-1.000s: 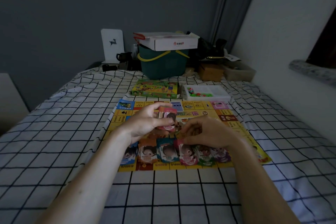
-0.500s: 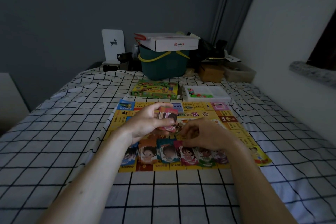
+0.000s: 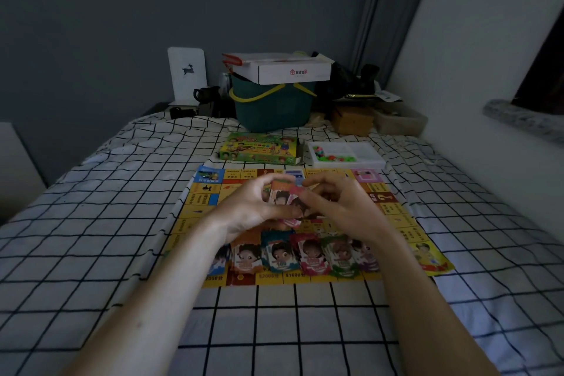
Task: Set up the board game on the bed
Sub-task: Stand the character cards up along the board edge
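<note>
1. The bed with a white sheet of black grid lines (image 3: 91, 223) fills most of the frame, from the bottom edge up to the grey wall.
2. The yellow square game board of printed paper (image 3: 396, 217) lies flat on the bed in the middle of the frame, its far edge near the two boxes behind it.
3. The dark green plastic basket with a yellow handle (image 3: 271, 107) stands at the far end of the bed, upper centre, and a white cardboard box with a red logo (image 3: 293, 72) rests on top of it.
4. The green illustrated game box of cardboard (image 3: 259, 148) lies just behind the board, and to its right is a white plastic tray with small coloured pieces (image 3: 345, 154) in its left compartment.
5. A row of colourful character cards (image 3: 293, 253) lies on the near part of the board, lower centre: orange, teal, pink, green and purple ones side by side, partly overlapping; the outer ones are partly hidden by the wrists.
6. The left hand (image 3: 247, 207) is above the centre of the board, its fingers curled around a small stack of character cards (image 3: 279, 195); this grip is closed on the stack.
7. The right hand (image 3: 341, 207) is just beside the left one, its fingers bent, and its fingertips pinch a pink card (image 3: 297, 204) at the front of the stack; this grip is narrow, closed on that card.
</note>
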